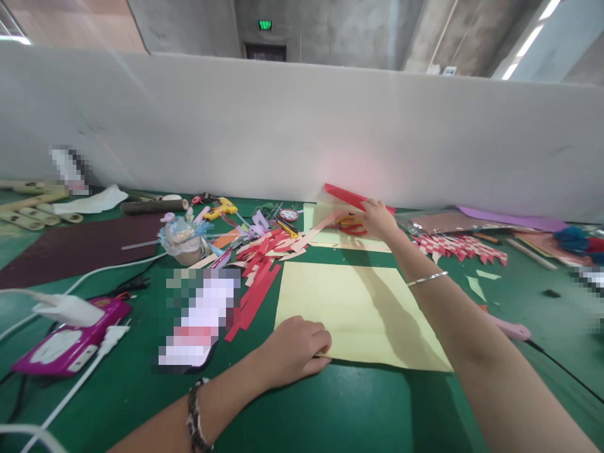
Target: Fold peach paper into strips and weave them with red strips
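Observation:
A pale yellow sheet of paper (358,308) lies flat on the green table in front of me. My left hand (297,349) is closed at its near left edge, fingers curled over the paper. Reaching across the sheet, my right hand (380,219) grips a piece of red paper (346,196) that is lifted and tilted near the white partition. Beneath that red piece, orange-handled scissors (353,229) lie partly hidden on more pale yellow paper (309,217). Left of the sheet, loose red paper strips (262,296) are heaped together.
A blurred phone (201,321) lies left of the sheet, beyond it a purple power strip (101,314) with white cables. A yellow glue gun (221,207) sits at the back. Red-and-white woven paper (465,246) and a pink tool (512,328) with a cord lie right. The partition (264,126) bounds the table.

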`<state>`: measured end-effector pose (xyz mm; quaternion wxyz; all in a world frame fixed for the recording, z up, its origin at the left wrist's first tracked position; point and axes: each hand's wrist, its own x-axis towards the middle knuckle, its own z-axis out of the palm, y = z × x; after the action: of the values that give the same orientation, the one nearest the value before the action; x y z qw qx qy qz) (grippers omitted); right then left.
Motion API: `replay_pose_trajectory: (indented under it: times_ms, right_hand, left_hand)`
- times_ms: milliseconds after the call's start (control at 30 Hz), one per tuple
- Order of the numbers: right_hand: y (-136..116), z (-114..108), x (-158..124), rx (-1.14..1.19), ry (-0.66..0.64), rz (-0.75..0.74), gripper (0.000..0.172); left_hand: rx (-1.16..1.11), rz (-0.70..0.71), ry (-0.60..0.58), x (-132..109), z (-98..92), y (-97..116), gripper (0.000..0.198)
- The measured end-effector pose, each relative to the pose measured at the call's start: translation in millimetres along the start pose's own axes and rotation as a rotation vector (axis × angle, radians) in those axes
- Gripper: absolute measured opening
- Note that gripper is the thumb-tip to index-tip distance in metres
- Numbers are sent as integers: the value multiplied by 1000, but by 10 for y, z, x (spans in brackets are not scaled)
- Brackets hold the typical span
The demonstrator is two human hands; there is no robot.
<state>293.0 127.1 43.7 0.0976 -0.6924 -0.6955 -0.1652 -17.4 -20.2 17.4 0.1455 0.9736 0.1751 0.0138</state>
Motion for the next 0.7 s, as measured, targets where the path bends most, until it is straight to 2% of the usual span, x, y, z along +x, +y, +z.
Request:
replay_pose_trajectory:
  times_ms: [333,700]
  right_hand:
    - [45,79,26,99,54,13,54]
    - [-112,95,25,148,1,103,45]
  left_hand:
    - [-34,8,2,2,9,-9,11]
    - [-55,-17,11,14,-1,1,9]
